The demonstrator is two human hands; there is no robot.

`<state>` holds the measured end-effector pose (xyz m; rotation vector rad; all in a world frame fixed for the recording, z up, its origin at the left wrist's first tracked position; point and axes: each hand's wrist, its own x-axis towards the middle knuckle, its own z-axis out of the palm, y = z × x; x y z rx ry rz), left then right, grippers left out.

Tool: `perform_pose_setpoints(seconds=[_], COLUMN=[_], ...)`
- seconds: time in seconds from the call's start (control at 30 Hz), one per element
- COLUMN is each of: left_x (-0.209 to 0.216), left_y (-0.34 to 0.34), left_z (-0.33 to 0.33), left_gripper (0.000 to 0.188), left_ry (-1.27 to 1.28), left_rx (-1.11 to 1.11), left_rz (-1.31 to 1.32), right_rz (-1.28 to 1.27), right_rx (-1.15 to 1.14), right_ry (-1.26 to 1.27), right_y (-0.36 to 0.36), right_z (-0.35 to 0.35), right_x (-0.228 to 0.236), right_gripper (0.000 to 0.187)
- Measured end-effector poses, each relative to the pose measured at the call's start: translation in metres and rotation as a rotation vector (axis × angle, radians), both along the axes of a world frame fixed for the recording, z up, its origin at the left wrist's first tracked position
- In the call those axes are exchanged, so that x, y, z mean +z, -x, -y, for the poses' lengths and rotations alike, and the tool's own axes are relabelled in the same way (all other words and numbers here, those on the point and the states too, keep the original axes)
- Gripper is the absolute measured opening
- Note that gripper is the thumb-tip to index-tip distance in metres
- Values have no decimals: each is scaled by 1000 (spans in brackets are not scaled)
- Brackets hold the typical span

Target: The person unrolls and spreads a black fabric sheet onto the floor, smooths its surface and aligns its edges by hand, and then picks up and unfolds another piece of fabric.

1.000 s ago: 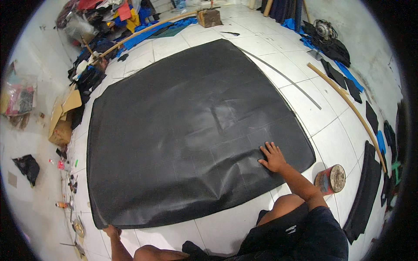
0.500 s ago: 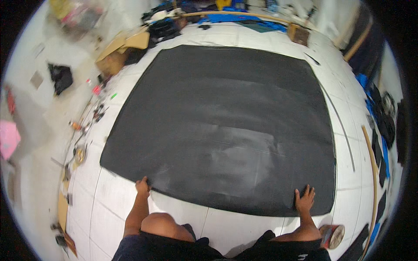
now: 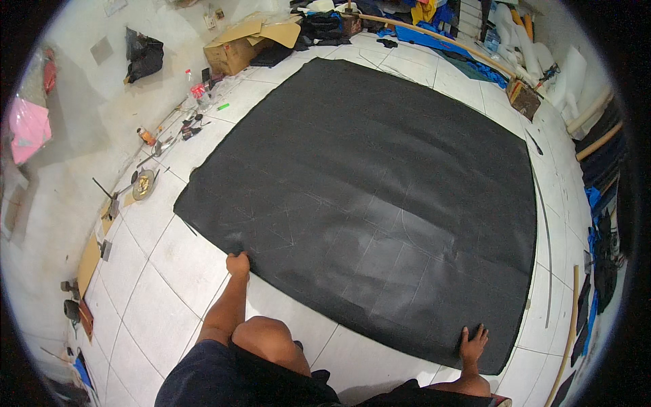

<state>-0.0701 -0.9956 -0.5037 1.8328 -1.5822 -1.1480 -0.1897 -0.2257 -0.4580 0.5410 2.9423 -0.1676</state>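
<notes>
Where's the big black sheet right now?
In the head view, the black sheet lies mid-picture on the white tiled floor, left hand at its near edge, right hand on it by the near right corner.

We judge this to be a modest workshop, apparently for sheet or cloth work. We note a large black sheet (image 3: 366,203) bearing drawn lines, spread across a white tiled floor (image 3: 169,271); small tools (image 3: 192,127) strewn along the marked left wall (image 3: 81,115); and blue material (image 3: 424,39) lying at the far side.
</notes>
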Motion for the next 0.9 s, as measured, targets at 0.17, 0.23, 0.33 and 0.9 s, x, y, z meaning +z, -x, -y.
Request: perform_pose_setpoints(seconds=[0.17,0.23,0.33,0.9], left_x=[26,23,18,66], left_y=[5,3,18,19], left_z=[-14,-1,5,111], left_gripper=[54,69,71,77], left_ry=[-51,-21,73,436], left_rx=[-167,-190,-48,-330], left_rz=[-126,-52,-79,399], right_rz=[-6,-4,-15,136], right_rx=[21,56,40,110], right_ry=[11,9,-19,19], right_y=[5,4,5,28], right_z=[1,-7,-13,-31], right_x=[10,-1,-5,-9], right_gripper=[76,76,77,82])
